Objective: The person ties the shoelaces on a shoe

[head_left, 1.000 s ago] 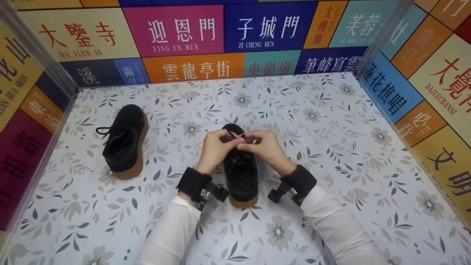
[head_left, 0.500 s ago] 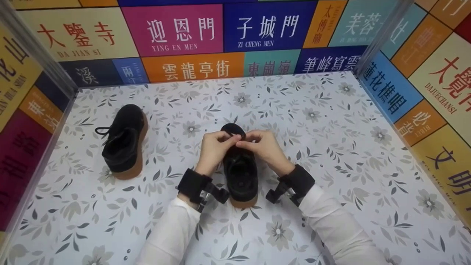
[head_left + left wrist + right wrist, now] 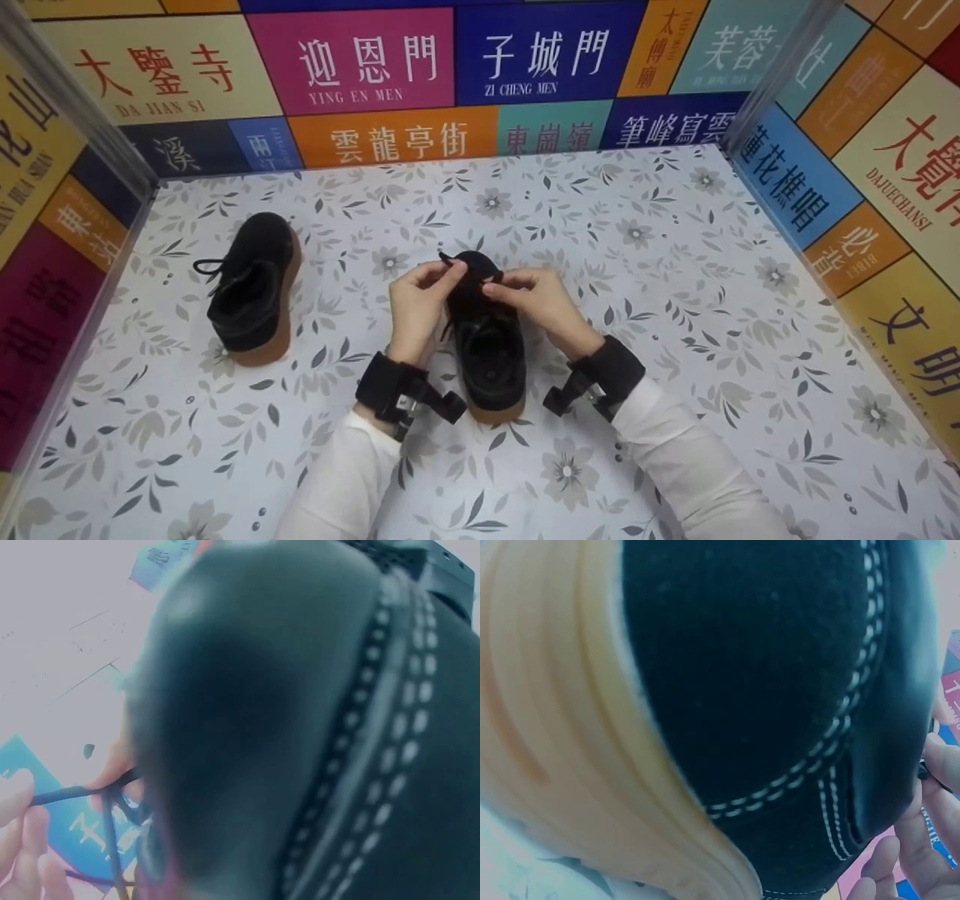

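Observation:
A black shoe (image 3: 491, 394) with a tan sole stands upright on the tabletop, toe pointing away from me. Over its front, my left hand (image 3: 418, 304) pinches a black shoelace (image 3: 64, 796) between thumb and forefinger, a short end sticking out past the fingertips. Opposite it, my right hand (image 3: 541, 304) pinches the lace close above the shoe's tongue. In the left wrist view the lace runs taut between the fingers of both hands. White-stitched black upper fills much of both wrist views, and the right wrist view also shows the tan sole (image 3: 555, 712).
A second black shoe (image 3: 259, 244) stands to the left, a lace loop (image 3: 208, 266) sticking out at its side. The table (image 3: 675, 465) has a floral cover. Panels with large characters (image 3: 360, 64) wall off the back and both sides.
Both hands were together over the shoe's front. My left hand has since drawn away to the left with a lace end, while the right hand has stayed nearly in place.

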The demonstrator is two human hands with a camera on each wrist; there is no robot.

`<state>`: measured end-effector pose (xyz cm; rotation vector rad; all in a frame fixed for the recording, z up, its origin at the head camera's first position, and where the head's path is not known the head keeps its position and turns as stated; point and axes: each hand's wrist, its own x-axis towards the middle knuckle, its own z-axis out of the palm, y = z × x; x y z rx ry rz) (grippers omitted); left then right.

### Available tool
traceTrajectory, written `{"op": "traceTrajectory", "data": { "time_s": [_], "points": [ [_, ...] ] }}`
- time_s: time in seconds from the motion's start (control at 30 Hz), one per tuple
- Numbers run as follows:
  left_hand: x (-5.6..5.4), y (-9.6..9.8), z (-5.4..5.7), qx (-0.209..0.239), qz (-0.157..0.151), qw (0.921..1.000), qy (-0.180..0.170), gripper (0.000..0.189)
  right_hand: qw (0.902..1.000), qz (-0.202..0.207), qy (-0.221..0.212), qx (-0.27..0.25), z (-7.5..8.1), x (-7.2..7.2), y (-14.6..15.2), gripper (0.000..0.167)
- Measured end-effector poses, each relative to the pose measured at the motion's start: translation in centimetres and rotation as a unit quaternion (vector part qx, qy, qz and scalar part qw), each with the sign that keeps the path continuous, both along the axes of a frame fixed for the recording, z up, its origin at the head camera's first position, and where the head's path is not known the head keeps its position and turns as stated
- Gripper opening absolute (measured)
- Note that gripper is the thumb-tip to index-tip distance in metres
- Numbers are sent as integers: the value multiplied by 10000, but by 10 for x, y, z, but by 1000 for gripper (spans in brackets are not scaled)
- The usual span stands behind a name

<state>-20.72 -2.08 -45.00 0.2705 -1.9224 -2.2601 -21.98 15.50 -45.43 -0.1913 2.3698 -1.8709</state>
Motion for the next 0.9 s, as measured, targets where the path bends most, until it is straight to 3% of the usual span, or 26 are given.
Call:
{"op": "traceTrajectory", "data": {
  "time_s": [0.23, 0.4, 0.57, 0.8, 0.9],
  "points": [
    [-4, -19, -5, 325, 566, 9975, -279, 14, 9999, 11, -97, -112, -3, -1, 1, 18],
    [-5, -30, -13, 1018, 723, 9883, -876, 18, 10000, -4, -73, -65, -2, -1, 1, 20],
    [-5, -35, -26, 1876, 397, 9679, -1623, 17, 10000, 38, 7, -43, -3, -2, 1, 19],
    [-5, -37, -44, 2631, -293, 9385, -2217, 17, 9999, 65, 53, -74, -2, -1, 1, 13],
    [-3, -37, -47, 2635, -448, 9347, -2341, 23, 9999, 77, 105, -46, -3, 0, 1, 10]
  ]
}}
